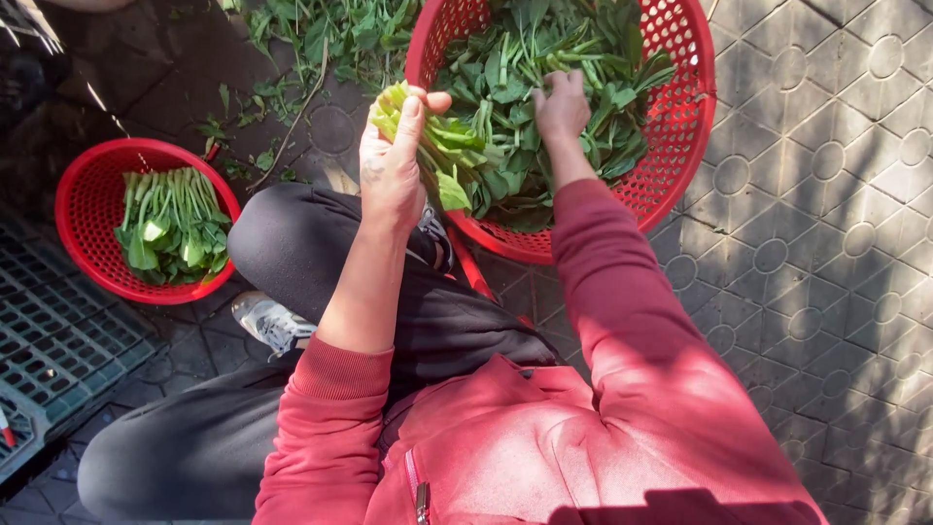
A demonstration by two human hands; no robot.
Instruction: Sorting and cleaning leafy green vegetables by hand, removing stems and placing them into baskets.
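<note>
the left hand [394, 160] grasps a bunch of leafy green stalks [442, 146] at the near-left rim of the large red basket [680, 117], fingers wrapped around the stems. the right hand [562, 109] reaches into the loose greens [544, 58] heaped inside that basket, fingers curled among the leaves; whether it grips any cannot be told. a smaller red basket [83, 209] with trimmed greens [170, 228] sits well apart on the paved ground [826, 243].

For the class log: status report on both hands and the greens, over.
Left hand gripping leafy bunch. Right hand reaching into large red basket of greens. Nothing obstructing.
</note>
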